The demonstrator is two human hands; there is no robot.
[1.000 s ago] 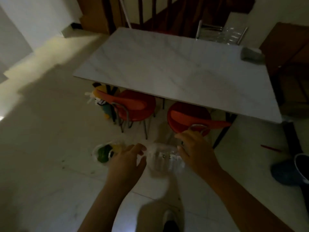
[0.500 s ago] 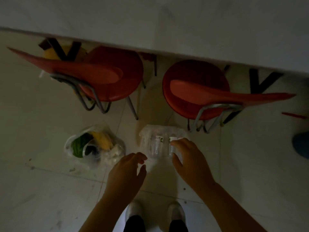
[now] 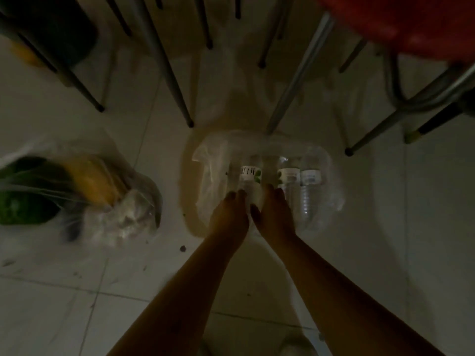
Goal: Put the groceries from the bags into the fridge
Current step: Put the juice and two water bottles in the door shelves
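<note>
A clear plastic bag [image 3: 321,201] lies on the tiled floor and holds several water bottles [image 3: 309,186] with white labels. My left hand [image 3: 228,214] and my right hand [image 3: 275,214] are side by side at the bag's near edge. Their fingertips rest on the plastic on either side of one labelled bottle [image 3: 248,176]. The dim light hides whether either hand grips the plastic or the bottle. A second clear bag [image 3: 123,214] sits on the floor to the left, with green and yellow groceries inside, blurred.
Metal chair legs [image 3: 174,80] stand just behind both bags, and one leg [image 3: 290,91] touches down at the bottle bag's far edge. A red chair seat [image 3: 416,29] hangs over the top right. A black table leg [image 3: 431,122] is at the right. My shoes show at the bottom edge.
I have bent down much closer to the floor; the table top has left the view. Both hands moved forward and together onto the bottle bag.
</note>
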